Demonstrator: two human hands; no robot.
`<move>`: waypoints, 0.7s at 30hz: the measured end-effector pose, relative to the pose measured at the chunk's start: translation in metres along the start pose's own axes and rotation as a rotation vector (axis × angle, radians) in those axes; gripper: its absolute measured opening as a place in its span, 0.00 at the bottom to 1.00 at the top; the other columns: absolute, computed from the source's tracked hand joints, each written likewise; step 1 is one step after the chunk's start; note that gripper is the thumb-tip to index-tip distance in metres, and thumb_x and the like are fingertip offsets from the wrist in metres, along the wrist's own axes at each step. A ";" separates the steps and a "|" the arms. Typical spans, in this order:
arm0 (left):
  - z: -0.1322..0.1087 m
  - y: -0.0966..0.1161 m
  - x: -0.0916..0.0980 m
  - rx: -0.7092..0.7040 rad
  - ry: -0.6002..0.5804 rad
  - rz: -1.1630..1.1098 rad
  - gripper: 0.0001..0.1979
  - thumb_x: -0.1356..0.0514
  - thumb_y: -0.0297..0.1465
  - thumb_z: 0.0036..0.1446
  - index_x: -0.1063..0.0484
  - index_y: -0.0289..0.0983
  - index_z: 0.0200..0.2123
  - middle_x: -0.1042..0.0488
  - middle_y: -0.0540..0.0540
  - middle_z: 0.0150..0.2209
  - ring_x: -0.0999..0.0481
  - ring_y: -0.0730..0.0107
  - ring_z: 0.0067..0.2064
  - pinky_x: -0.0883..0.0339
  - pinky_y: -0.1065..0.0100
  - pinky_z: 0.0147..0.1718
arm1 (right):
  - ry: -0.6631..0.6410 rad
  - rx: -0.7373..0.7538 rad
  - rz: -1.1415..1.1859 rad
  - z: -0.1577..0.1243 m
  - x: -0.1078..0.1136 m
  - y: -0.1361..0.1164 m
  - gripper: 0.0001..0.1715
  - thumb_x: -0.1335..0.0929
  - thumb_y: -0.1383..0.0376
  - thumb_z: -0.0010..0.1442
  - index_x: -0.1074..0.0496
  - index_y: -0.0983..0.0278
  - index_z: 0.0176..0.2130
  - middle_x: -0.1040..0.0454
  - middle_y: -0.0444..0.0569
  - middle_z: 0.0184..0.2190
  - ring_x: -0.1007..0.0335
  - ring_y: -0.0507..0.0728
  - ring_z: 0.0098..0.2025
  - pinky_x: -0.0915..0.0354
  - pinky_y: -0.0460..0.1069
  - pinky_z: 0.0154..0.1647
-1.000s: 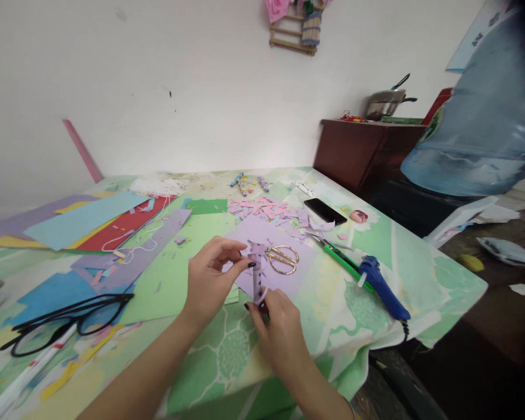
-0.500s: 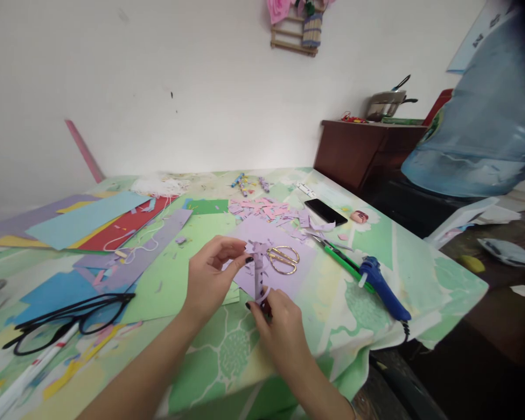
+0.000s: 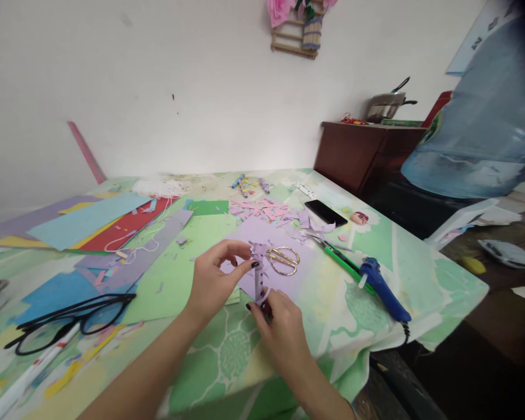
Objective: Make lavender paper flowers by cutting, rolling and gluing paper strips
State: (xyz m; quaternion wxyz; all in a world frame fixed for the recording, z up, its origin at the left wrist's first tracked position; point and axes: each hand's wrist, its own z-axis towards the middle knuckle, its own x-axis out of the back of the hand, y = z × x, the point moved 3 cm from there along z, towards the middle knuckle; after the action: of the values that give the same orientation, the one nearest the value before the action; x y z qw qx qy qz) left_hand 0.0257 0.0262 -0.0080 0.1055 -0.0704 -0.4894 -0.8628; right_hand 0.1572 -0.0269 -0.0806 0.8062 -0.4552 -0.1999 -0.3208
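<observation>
My left hand (image 3: 214, 280) pinches the fringed top of a small rolled lilac paper piece (image 3: 258, 274) that stands upright over the table. My right hand (image 3: 280, 326) grips the bottom of the same roll, fingers closed round it, with a loose curl of lilac strip beside them. Just behind the roll lie gold-handled scissors (image 3: 283, 260) on a lilac paper sheet (image 3: 284, 280).
A blue glue gun (image 3: 382, 286) and a green craft knife (image 3: 339, 256) lie to the right, a black phone (image 3: 325, 211) behind them. Black glasses (image 3: 65, 321) rest at the left. Coloured paper sheets (image 3: 87, 219) and pink and lilac scraps (image 3: 262, 209) cover the green tablecloth (image 3: 424, 268).
My left hand's fingers have shifted slightly along the top of the roll. The view has drifted a little; nothing else has moved.
</observation>
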 end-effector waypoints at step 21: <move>0.001 -0.013 -0.010 0.132 -0.212 0.093 0.06 0.35 0.33 0.46 0.26 0.36 0.28 0.23 0.47 0.27 0.24 0.68 0.30 0.32 0.69 0.28 | -0.065 -0.279 0.438 0.012 0.009 0.005 0.09 0.31 0.64 0.52 0.33 0.65 0.24 0.34 0.39 0.17 0.40 0.49 0.20 0.44 0.43 0.22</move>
State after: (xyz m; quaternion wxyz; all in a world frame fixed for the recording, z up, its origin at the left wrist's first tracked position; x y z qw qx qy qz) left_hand 0.0324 0.0350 -0.0208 0.0978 -0.1767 -0.5495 -0.8107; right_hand 0.1668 -0.0181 -0.0715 0.7791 -0.6043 -0.0763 -0.1482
